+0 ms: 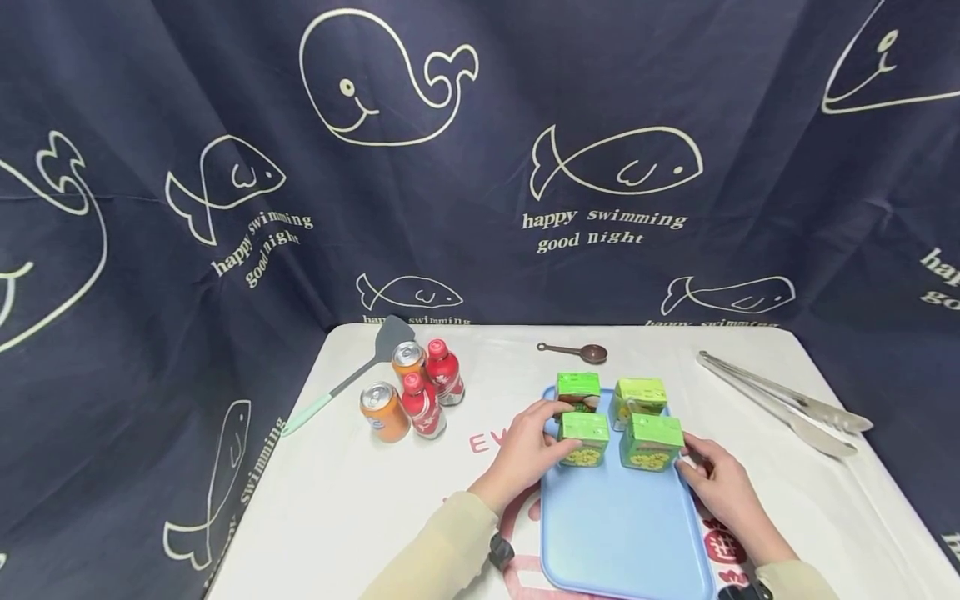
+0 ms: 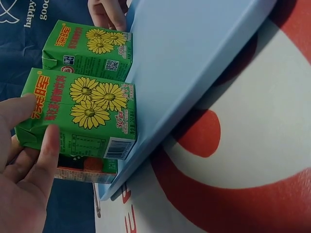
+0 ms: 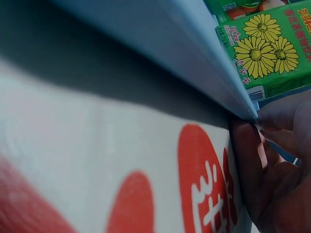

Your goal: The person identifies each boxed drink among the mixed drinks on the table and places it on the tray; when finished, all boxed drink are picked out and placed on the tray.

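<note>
Four green drink cartons stand in two rows on a light blue tray [image 1: 618, 533]. My left hand [image 1: 531, 446] grips the front left carton [image 1: 584, 437] by its upper left side; in the left wrist view its yellow flowers [image 2: 90, 104] face the camera. Behind it stands a carton with a dark front [image 1: 577, 392]. On the right are a front carton [image 1: 652, 442] and a yellower one [image 1: 639, 400] behind. My right hand [image 1: 716, 483] pinches the tray's right rim [image 3: 228, 97] beside the front right carton, with a finger under the edge.
Left of the tray stand two orange cans [image 1: 385, 412] and two red-capped bottles [image 1: 424, 407], near a grey spatula [image 1: 360, 375] with a mint handle. A brown measuring spoon [image 1: 592, 353] lies behind the tray, metal tongs [image 1: 787, 404] to its right. A dark whale-print curtain [image 1: 480, 192] hangs behind.
</note>
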### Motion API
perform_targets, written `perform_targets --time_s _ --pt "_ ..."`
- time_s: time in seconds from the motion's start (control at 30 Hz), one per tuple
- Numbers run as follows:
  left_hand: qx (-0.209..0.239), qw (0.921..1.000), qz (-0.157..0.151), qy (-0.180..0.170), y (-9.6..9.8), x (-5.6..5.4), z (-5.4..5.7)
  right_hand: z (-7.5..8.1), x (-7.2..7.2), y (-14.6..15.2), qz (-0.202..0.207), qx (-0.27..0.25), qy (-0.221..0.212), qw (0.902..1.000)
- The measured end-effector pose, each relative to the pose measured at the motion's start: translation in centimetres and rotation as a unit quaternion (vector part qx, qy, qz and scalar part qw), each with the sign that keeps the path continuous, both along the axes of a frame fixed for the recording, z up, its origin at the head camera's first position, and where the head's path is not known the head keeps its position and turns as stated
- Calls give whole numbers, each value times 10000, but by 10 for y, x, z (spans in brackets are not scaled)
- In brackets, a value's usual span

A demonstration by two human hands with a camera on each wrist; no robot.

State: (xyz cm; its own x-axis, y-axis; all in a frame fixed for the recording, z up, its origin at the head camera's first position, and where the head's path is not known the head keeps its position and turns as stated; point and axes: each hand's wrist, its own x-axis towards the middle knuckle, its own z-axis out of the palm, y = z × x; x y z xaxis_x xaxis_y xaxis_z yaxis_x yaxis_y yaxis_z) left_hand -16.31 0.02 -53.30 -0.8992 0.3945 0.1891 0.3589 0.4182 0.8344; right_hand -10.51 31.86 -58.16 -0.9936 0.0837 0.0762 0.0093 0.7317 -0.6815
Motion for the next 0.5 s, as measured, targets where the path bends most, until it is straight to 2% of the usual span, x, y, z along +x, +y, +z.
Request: perform_targets --time_s 0.23,0.4,0.5 --pt "-356 9986 -286 278 -5 0 3 1 -1 2 15 196 121 9997" --pt "-750 9954 -373 475 -25 11 7 6 2 -2 106 284 95 9995" --pt "-1119 9899 -336 803 -43 18 6 8 4 -3 127 396 28 9991"
